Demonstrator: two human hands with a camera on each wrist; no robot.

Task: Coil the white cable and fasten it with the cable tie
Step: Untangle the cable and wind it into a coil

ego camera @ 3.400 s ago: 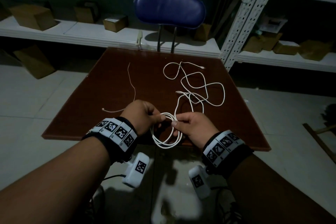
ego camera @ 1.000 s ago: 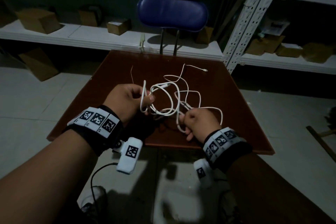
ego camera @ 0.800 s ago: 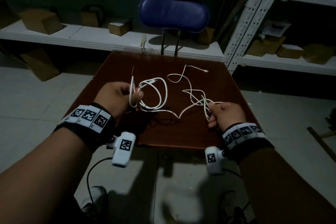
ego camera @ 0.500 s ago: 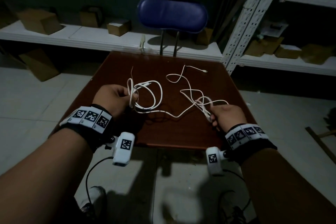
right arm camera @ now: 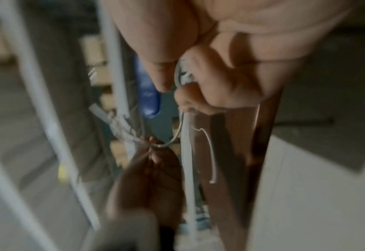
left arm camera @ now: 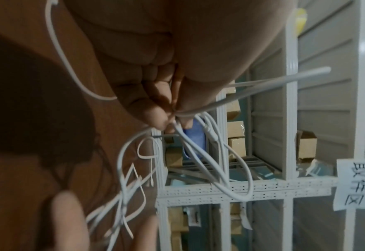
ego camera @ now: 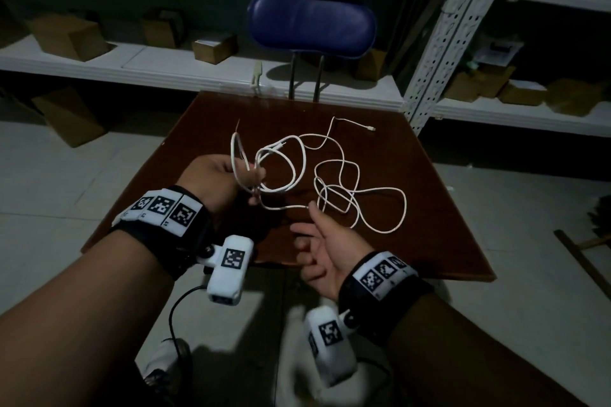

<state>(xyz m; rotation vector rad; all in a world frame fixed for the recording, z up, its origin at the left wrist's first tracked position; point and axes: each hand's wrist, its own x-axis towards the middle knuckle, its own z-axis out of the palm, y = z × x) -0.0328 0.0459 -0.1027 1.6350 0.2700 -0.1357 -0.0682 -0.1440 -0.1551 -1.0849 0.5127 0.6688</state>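
Right hand [ego camera: 325, 249] came back in from the tabletop [ego camera: 429, 208] edge, grip pinching white cable [ego camera: 357, 188] beside the left hand [ego camera: 215, 175] grip clamping loops. Cable looks light, limp, springy; take hold just right of the left grip.

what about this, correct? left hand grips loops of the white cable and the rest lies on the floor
Not the floor: the left hand grips loops of the white cable, but the rest lies on the table, per the head view.
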